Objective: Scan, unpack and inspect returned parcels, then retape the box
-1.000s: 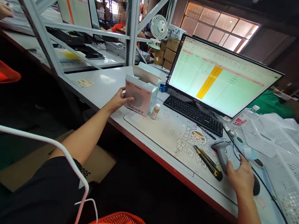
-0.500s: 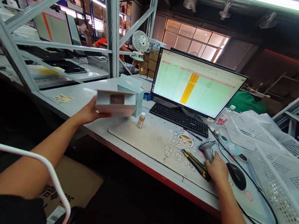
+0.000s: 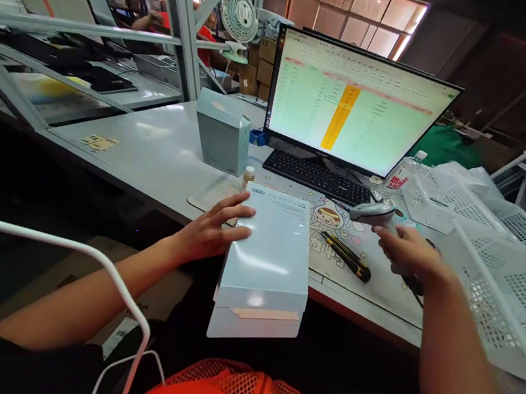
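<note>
My left hand point(image 3: 215, 229) grips the left side of a pale blue-white carton point(image 3: 270, 245), its fingers lying over the top face. A barcode is printed near the carton's far edge, and its near flap hangs open past the table edge. In my right hand point(image 3: 409, 250) is a grey barcode scanner point(image 3: 373, 211), lifted above the mat with its head toward the carton. Just behind the carton stands a small bottle point(image 3: 248, 175) with a white cap, partly hidden. A second, open pale carton point(image 3: 222, 137) stands upright behind it. Beneath the scanner lies a black-and-yellow utility knife point(image 3: 346, 257).
A monitor point(image 3: 357, 105) and black keyboard point(image 3: 316, 175) stand at the back. White perforated baskets point(image 3: 505, 275) line the right side, near a plastic bottle point(image 3: 399, 175). A small fan point(image 3: 239, 17) is fixed to the metal frame. Someone in orange sits beyond it.
My left hand has brought the carton right and nearer, turning its barcode face up. My right hand has raised the scanner off the mat. The view has tilted down.
</note>
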Demonstrator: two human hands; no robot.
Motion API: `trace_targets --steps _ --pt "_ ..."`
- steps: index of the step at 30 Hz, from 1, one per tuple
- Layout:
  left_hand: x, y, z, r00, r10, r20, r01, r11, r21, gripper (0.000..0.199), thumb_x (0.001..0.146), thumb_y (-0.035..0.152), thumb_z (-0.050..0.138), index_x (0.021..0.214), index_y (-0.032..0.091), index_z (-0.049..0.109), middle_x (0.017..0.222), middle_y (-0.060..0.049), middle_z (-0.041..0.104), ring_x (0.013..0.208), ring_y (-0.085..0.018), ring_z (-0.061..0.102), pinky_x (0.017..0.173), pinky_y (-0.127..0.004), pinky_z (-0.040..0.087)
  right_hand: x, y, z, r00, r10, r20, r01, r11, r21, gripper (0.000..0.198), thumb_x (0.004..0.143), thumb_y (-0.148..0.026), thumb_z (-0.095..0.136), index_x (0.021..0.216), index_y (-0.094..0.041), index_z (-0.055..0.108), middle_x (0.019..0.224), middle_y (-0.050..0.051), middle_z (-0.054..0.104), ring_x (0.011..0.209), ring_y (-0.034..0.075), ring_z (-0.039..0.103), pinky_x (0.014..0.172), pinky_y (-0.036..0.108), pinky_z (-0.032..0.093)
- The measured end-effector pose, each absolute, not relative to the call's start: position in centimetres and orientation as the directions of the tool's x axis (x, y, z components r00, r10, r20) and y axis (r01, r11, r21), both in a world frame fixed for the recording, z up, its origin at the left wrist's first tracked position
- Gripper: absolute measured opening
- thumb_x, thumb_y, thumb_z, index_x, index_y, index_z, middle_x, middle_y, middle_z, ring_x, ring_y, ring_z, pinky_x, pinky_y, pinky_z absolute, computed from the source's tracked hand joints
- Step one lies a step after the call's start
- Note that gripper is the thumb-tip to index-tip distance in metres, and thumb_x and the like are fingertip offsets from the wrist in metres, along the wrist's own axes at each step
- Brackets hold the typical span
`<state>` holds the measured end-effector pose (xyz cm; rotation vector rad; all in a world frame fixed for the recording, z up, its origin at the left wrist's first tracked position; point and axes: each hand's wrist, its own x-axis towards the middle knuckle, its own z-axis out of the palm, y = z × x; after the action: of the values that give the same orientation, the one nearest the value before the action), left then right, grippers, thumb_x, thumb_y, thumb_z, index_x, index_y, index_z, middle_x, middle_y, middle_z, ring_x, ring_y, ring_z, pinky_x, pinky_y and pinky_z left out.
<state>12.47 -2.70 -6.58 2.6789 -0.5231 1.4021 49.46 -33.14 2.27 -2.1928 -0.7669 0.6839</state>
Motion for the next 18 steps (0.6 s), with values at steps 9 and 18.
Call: trace_targets --steps 9,18 --pt "17.4 -4.5 -6.7 0.521 -0.391 0.759 -0.490 -0.865 -0.110 0.036 0.098 0.004 0.064 0.128 0.022 0.055 0.140 -0.015 0.053 0.164 -0.033 0.032 0.126 -0.052 0.051 42.4 -30.6 13.5 0.246 0.902 -0.355 0.383 -0.427 -0.819 0.057 0.087 -0.071 0.081 0.090 -0.020 0.056 0.068 -0.004 0.049 0.045 0.004 0.036 0.037 0.019 0.023" --pt "15.0 -3.4 -9.7 0.591 -0.042 0.806 -0.484 -0.817 0.313 0.057 0.100 0.029 0.072 0.152 0.035 0.050 0.142 -0.017 0.060 0.146 -0.035 0.058 0.116 -0.054 0.059 48.1 -30.1 1.0 0.691 0.723 0.023 0.700 -0.661 -0.271 0.036 0.106 -0.049 0.060 0.114 -0.017 0.071 0.108 0.013 0.077 0.095 0.025 0.074 0.080 0.031 0.056"
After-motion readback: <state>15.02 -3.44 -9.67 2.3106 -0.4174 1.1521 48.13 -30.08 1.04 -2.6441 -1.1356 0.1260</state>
